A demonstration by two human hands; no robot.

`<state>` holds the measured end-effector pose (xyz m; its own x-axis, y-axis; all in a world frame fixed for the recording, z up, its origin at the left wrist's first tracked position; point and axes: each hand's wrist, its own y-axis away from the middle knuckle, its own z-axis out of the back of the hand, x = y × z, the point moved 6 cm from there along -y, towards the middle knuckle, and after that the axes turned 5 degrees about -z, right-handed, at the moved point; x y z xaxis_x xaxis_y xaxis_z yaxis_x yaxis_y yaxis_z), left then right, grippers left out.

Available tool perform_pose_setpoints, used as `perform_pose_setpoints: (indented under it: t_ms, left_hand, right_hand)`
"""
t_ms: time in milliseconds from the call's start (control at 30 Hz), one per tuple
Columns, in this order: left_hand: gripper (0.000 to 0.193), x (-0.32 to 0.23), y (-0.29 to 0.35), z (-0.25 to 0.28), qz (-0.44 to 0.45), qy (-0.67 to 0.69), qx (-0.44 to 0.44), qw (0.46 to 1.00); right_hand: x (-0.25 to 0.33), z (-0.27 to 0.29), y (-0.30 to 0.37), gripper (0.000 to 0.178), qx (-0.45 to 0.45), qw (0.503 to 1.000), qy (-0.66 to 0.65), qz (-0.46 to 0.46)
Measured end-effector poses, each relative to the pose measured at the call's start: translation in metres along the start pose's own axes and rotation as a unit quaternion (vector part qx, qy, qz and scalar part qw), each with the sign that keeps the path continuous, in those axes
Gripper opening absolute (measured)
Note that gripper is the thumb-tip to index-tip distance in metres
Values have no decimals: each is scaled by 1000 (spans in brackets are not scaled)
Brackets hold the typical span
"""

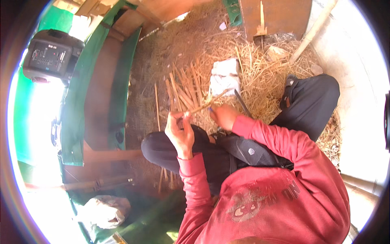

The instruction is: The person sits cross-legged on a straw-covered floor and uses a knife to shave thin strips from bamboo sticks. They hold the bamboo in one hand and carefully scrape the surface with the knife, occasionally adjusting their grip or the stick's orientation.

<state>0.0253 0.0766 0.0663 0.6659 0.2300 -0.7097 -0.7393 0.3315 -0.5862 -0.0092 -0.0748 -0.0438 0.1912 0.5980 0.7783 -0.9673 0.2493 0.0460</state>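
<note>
My left hand point(180, 133) is closed on a thin wooden stick point(200, 108), pinching its near-left end between thumb and fingers. The stick slants up to the right, over the straw and toward a white block point(224, 77). Close to the stick's middle is my right hand point(224, 116), its fingers curled in. A small blue bit shows at those fingers, but what they hold is too small to make out. A dark, narrow blade-like strip point(242, 102) lies just beyond my right wrist, its lower end hidden by the sleeve.
Split wooden sticks point(183, 91) lie beyond my left hand. Straw-like shavings point(260, 65) cover the ground around the block. A pale pole point(313, 33) leans at the right. Green-sheeted boards point(103, 93) and a black speaker point(53, 57) stand left; a pale plastic bag point(107, 210) lies lower left.
</note>
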Motion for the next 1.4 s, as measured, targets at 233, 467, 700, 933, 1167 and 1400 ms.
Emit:
perform_pose_setpoints:
  t_ms: [233, 467, 700, 933, 1167, 1400]
  left_hand:
    - [10, 3, -5, -3, -21, -26, -7, 999]
    - [10, -7, 7, -8, -26, -18, 3, 999]
    - [11, -4, 7, -10, -41, -18, 20, 999]
    - [12, -14, 8, -14, -65, -71, 66, 993]
    - [8, 2, 11, 6, -23, -16, 16, 999]
    - [11, 4, 16, -4, -30, -20, 41, 999]
  right_hand:
    - [17, -6, -3, 29, -37, 997, -13, 61]
    - [-65, -23, -11, 35, -45, 997, 61, 3]
    - [5, 0, 10, 29, -59, 998, -1, 23]
    - [-94, -27, -20, 29, -38, 992, 120, 2]
    - [20, 8, 15, 31, 38, 995, -66, 65]
    - [-80, -28, -15, 26, -16, 993, 110, 30]
